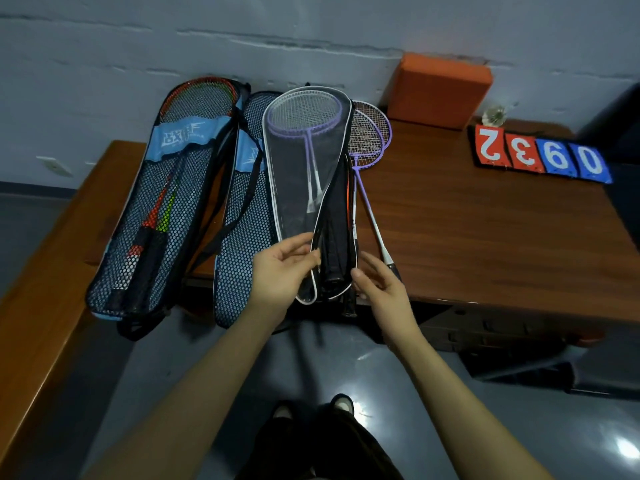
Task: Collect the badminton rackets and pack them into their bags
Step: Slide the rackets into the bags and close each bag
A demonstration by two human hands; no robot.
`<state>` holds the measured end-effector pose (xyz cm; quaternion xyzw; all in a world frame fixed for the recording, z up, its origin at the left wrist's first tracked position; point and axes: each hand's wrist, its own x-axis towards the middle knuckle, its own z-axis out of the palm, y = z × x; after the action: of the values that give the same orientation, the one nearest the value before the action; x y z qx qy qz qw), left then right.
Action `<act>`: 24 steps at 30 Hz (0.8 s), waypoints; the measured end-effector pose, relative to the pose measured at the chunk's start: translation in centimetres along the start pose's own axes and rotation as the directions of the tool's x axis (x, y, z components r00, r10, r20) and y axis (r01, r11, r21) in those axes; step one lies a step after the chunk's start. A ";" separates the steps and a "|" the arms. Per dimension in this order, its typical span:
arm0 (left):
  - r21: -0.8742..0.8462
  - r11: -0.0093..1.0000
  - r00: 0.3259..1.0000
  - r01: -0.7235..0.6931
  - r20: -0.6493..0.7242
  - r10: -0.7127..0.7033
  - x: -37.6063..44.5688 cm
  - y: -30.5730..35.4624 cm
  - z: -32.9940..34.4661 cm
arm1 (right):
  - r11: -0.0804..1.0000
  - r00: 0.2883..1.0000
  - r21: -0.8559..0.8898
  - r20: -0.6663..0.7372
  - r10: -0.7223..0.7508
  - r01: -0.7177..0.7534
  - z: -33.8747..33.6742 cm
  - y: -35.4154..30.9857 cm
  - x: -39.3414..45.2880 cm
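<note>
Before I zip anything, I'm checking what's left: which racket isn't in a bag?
The purple racket lying bare on the table, right of the white-trimmed bag; the others sit inside bags.

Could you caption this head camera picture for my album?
Two hands, left hand and right hand, open a white-edged racket bag on a wooden table.

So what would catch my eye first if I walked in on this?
Probably the white-edged racket bag in the middle of the table, a purple racket showing through it, with the left hand pinching its open end and the right hand beside it. Then the orange block against the wall and the upside-down score cards at the right.
</note>
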<state>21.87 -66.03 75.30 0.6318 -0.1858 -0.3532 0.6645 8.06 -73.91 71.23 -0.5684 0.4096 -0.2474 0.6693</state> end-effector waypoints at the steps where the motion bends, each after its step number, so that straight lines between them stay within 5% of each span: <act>1: -0.009 1.000 1.000 0.000 0.000 0.000 0.0 -0.1 0.1 | 0.997 0.999 0.071 0.009 0.037 -0.038 0.1 -0.3 0.1; 5: 0.042 0.999 1.000 -0.003 -0.018 0.004 -0.2 -0.8 0.2 | 0.987 0.997 0.145 0.017 0.072 -0.074 0.9 -1.7 0.6; 13: 0.305 0.952 0.996 -0.029 0.094 0.000 0.2 -2.6 0.1 | 1.000 0.997 0.008 -0.066 0.026 -0.025 0.7 -1.2 0.9; 17: 0.664 0.656 0.933 -0.357 0.290 0.214 1.3 -4.2 0.2 | 0.999 0.995 0.033 -0.099 0.006 -0.002 -1.1 -0.9 0.8; 24: 0.797 0.244 0.828 -0.553 0.557 0.059 4.1 -5.4 3.7 | 0.997 0.992 -0.077 -0.127 0.011 -0.021 -5.5 -1.2 1.7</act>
<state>20.82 -71.29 69.78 0.7532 -0.6151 -0.1607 0.1692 4.61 -78.60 71.86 -0.5741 0.4649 -0.2614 0.6212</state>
